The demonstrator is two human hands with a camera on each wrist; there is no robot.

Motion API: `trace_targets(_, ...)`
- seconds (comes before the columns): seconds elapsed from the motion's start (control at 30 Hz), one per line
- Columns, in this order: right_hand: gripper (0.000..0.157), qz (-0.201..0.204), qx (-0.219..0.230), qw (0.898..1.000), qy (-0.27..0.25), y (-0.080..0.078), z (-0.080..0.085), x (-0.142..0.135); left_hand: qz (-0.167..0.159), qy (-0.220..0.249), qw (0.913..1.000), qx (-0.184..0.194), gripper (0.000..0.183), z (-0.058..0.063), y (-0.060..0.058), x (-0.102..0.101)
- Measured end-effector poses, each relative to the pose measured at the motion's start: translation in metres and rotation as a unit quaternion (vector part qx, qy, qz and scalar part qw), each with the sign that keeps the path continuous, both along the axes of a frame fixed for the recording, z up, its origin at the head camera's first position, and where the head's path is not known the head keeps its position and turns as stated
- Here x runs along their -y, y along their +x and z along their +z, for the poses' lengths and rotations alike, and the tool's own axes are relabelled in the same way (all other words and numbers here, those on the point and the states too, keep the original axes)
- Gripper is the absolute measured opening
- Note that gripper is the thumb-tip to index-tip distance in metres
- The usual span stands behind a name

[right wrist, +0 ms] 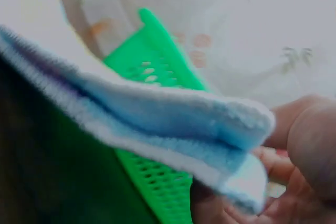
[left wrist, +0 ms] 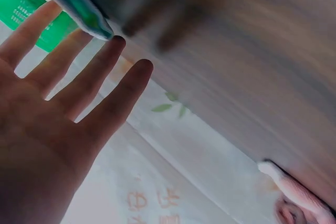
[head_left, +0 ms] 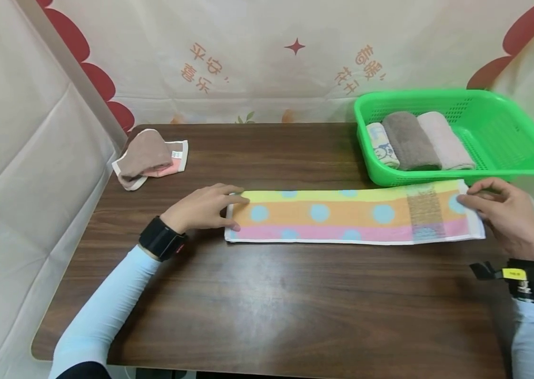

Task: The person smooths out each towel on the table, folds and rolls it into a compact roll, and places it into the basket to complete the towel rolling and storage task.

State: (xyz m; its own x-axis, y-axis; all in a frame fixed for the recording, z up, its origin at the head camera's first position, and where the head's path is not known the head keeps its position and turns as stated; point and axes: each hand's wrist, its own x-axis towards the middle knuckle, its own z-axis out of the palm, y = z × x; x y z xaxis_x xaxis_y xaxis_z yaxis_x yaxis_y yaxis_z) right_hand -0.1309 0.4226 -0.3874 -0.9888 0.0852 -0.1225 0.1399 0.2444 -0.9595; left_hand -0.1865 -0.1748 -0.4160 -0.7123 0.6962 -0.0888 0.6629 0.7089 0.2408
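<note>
A long folded towel [head_left: 290, 216] with yellow, orange and pink stripes and blue dots stretches across the table between the two hands. My left hand [head_left: 207, 208] touches its left end, thumb near the lower corner and fingertips on the upper part; in the left wrist view the fingers look straight and spread. At the other end, my right hand [head_left: 508, 216] pinches the white-edged corner between thumb and fingers. The right wrist view shows that end of the towel [right wrist: 173, 119] as separate layers with a blue inner face.
A green basket [head_left: 527, 172] stands at the back right, holding a patterned rolled towel [head_left: 383, 145], a grey one [head_left: 411, 141] and a pale pink one [head_left: 444, 141]. A crumpled brown and pink cloth [head_left: 148, 155] lies at the back left of the wooden table [head_left: 267, 310].
</note>
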Motion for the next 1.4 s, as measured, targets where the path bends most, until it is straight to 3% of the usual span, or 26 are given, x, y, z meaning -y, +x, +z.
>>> trace_targets(0.07, 0.012, 0.011, -0.020, 0.998, -0.052, 0.002, 0.007, 0.000, -0.001, 0.003, 1.0000, 0.001, 0.067, 0.000, 0.000, -0.005)
trace_targets(0.17, 0.012, 0.055, -0.052, 0.993, -0.088, 0.005, 0.025, 0.012, 0.008, 0.007, 0.9999, 0.005, 0.067, -0.001, 0.000, -0.008)
trace_targets(0.27, 0.016, 0.110, -0.092, 0.987, -0.072, 0.006, 0.048, 0.044, 0.019, 0.010, 0.9998, 0.006, 0.067, -0.001, 0.000, -0.008)
trace_targets(0.4, 0.017, 0.172, -0.132, 0.976, 0.006, -0.001, 0.076, 0.107, 0.023, 0.010, 0.9996, 0.012, 0.068, 0.000, 0.000, -0.008)
trace_targets(0.53, 0.016, 0.225, -0.141, 0.959, 0.095, -0.017, 0.085, 0.179, 0.025, 0.004, 0.9993, 0.027, 0.070, 0.000, 0.000, -0.006)
trace_targets(0.6, 0.016, 0.252, -0.142, 0.950, 0.119, -0.027, 0.082, 0.213, 0.025, 0.003, 0.9991, 0.033, 0.071, 0.000, -0.001, -0.006)
trace_targets(0.77, 0.018, 0.305, -0.135, 0.937, 0.109, -0.050, 0.056, 0.287, 0.025, 0.004, 0.9992, 0.032, 0.070, 0.001, -0.002, -0.005)
trace_targets(0.93, 0.018, 0.336, -0.107, 0.930, 0.108, -0.060, 0.022, 0.334, 0.027, 0.007, 0.9991, 0.031, 0.069, 0.001, -0.003, -0.005)
trace_targets(1.13, 0.022, 0.368, -0.098, 0.921, 0.088, -0.065, -0.012, 0.357, 0.034, 0.010, 0.9988, 0.035, 0.077, 0.002, -0.008, -0.004)
trace_targets(1.2, 0.026, 0.386, -0.099, 0.914, 0.078, -0.067, -0.021, 0.359, 0.037, 0.018, 0.9988, 0.026, 0.067, 0.002, -0.009, -0.003)
trace_targets(1.3, 0.032, 0.409, -0.094, 0.906, 0.057, -0.069, -0.033, 0.360, 0.060, 0.032, 0.9976, -0.015, 0.038, 0.002, -0.011, -0.002)
trace_targets(1.4, 0.032, 0.412, -0.084, 0.906, 0.053, -0.070, -0.039, 0.358, 0.095, 0.047, 0.9916, -0.073, 0.034, 0.002, -0.011, -0.003)
